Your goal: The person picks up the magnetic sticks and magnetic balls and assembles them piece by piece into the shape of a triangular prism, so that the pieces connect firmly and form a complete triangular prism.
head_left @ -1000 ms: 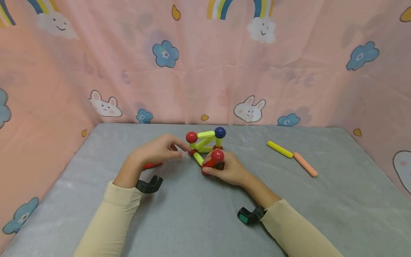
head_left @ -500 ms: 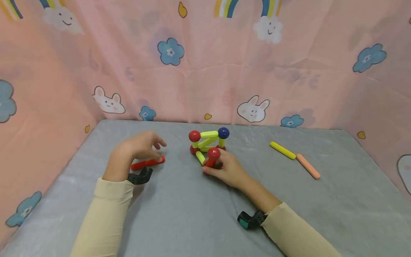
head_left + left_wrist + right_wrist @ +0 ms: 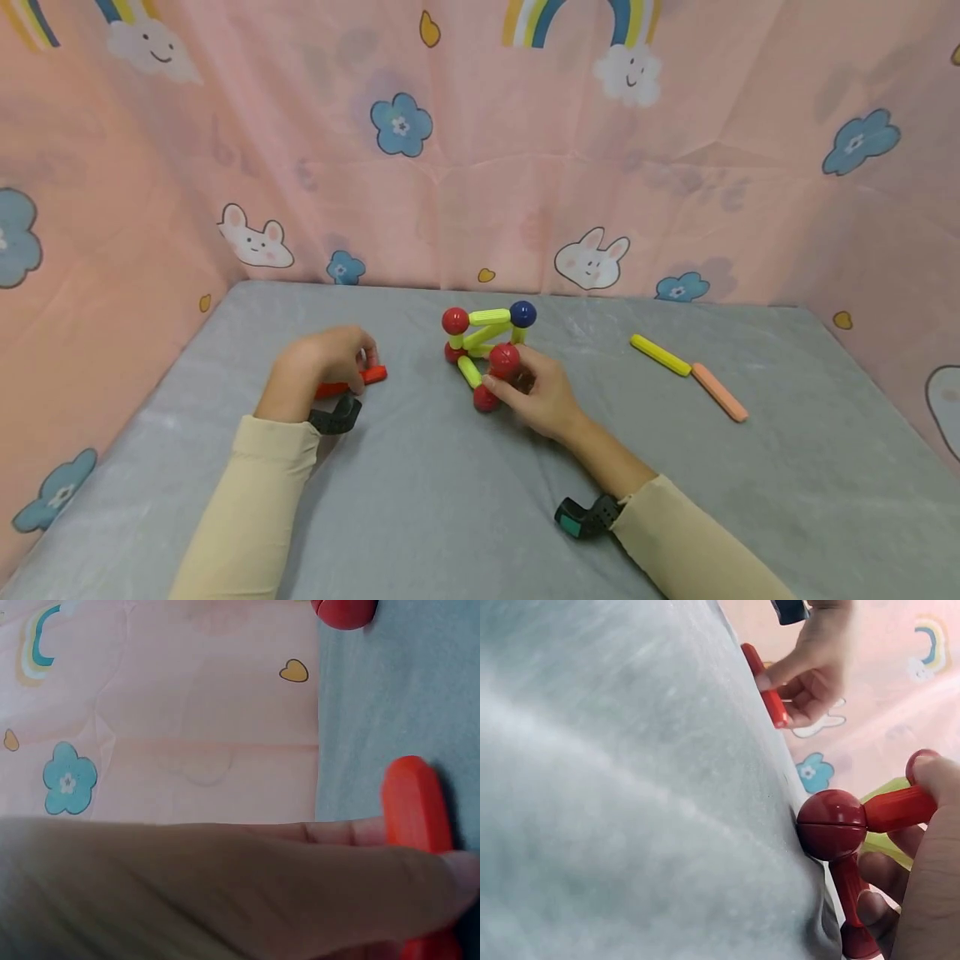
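My left hand (image 3: 330, 360) pinches a loose red stick (image 3: 417, 799) between thumb and fingers, low over the table at the left. A frame of magnetic balls and sticks stands mid-table. Its back has a red ball (image 3: 455, 321) and a blue ball (image 3: 522, 314) on top, joined by a yellow-green stick (image 3: 489, 317). At its front corner, my right hand (image 3: 543, 396) grips an upright red stick (image 3: 897, 809), thumb at the red ball (image 3: 504, 360) on top. Below sits another red ball (image 3: 832, 824), from which a second red stick (image 3: 848, 889) runs under my fingers.
A yellow stick (image 3: 660, 354) and an orange stick (image 3: 718, 392) lie almost end to end on the grey tabletop (image 3: 420, 500) at the right. Pink patterned cloth (image 3: 480, 192) hangs behind and at both sides.
My left hand has left the frame's side, moved left to the loose red stick and taken hold of it. My right hand keeps its grip at the front corner.
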